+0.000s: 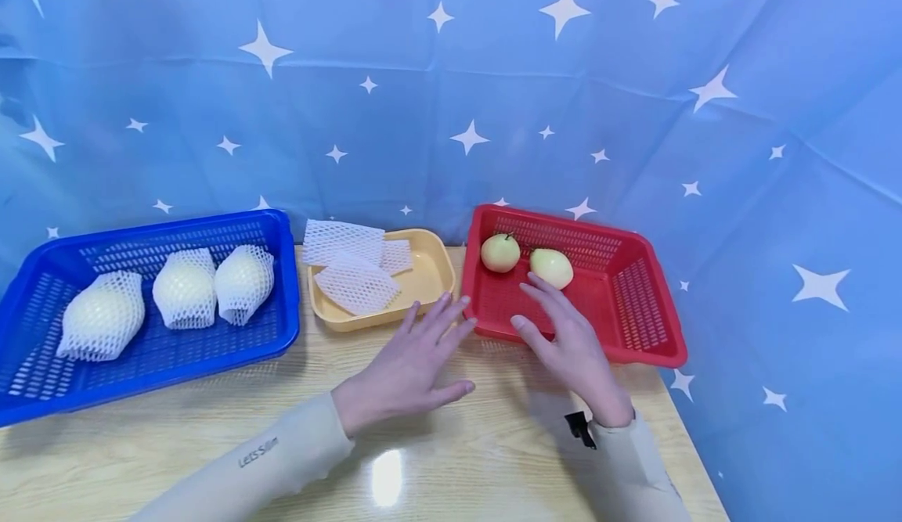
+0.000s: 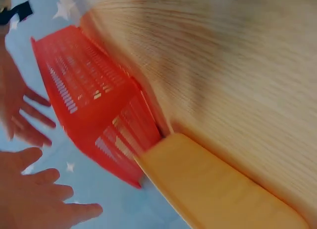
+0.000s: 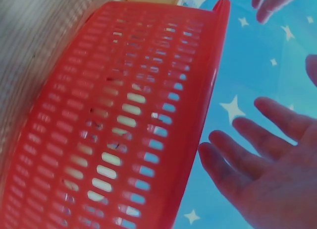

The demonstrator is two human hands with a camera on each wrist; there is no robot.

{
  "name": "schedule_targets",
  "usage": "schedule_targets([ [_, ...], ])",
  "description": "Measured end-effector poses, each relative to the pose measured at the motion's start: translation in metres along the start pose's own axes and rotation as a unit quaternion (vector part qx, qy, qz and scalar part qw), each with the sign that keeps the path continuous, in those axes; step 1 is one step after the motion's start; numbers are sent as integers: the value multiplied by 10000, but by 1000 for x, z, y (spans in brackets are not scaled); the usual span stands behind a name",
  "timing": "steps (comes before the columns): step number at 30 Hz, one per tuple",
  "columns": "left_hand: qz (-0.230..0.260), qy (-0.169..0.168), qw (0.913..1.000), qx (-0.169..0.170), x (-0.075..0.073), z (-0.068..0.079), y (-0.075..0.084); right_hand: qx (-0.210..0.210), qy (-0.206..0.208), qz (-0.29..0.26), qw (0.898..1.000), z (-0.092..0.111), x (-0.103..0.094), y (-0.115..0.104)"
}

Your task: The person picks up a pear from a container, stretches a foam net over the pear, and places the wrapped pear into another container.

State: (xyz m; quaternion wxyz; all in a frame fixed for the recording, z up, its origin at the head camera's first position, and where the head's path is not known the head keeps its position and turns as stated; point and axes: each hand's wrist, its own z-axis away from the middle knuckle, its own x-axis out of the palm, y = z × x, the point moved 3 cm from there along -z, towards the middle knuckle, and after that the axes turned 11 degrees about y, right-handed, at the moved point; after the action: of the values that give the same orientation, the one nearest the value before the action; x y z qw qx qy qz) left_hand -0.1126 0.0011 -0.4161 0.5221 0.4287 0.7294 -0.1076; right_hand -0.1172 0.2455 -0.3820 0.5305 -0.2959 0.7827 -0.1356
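Two pears in the red basket, at its left end. Left pear [image 1: 500, 253]: rounded, pale green-yellow, smooth skin, dark stem toward the far side and slightly right. Right pear [image 1: 553, 269]: lying just beside it, long axis slanting from far left to near right, narrower end apparently far left. Red basket [image 1: 644, 303]: plastic, slotted walls, rectangular; long axis runs left to right, its right end angled nearer the wearer.

Right hand [image 1: 567, 346]: grip released, fingers extended and slightly apart, thumb spread away, over the basket's near side. Fingertips overlap the right pear's lower edge in the head view; contact cannot be told. Left hand [image 1: 409, 361]: grip released, fingers long and spread, pointing toward the red basket, thumb held wide.

Yellow tray [image 1: 440, 271]: smooth, shallow, round-cornered, left of the red basket; white foam nets [image 1: 358, 283] lie flat and overlapping in it. Blue basket [image 1: 190, 361], far left: slotted plastic, three net-wrapped fruits [image 1: 185, 289] inside. Surface [image 1: 486, 459]: pale wood grain. Behind: blue star-patterned cloth [image 1: 395, 115], creased.
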Motion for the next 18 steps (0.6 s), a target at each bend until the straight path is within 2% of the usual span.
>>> schedule_targets([
  [3, -402, -258, 9986, 206, 12, -6, 5, 26, -13, 50, 10000, -1, -4, 2],
  [7, -679, -301, 9968, 282, 22, -10, 7, 69, -73, 119, 9999, -2, -8, 5],
  [18, -855, -397, 9955, -43, 34, -14, 4, 102, -153, 399, 9990, -8, -18, 10],
])
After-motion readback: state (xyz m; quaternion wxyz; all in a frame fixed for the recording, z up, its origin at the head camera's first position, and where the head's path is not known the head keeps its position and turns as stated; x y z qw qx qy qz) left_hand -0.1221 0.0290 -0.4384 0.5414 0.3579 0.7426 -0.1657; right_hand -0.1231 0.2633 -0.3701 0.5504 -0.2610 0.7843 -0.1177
